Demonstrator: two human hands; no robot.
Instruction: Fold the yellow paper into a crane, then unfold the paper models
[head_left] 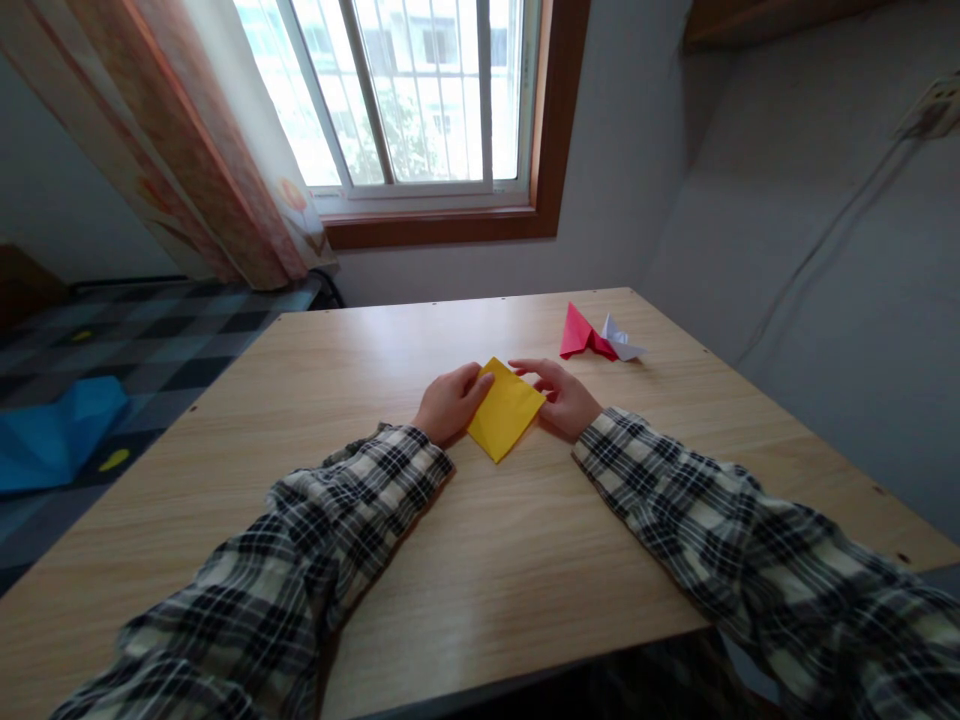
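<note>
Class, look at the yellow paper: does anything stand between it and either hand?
Nothing visible does. The left hand holds the yellow paper, thumb on top; the right hand is at its right corner. The red folded paper and white folded paper lie farther back, to the right.

Our left hand [450, 402] pinches a square of yellow paper [506, 412], thumb on top, as our right hand [564, 400] curls at its opposite corner over a wooden table [487, 570]. Folded red paper [577, 335] and white paper [626, 349] sit beyond our right hand; blue paper [60, 435] lies well left of our left. A window [427, 110] stands beyond both.
</note>
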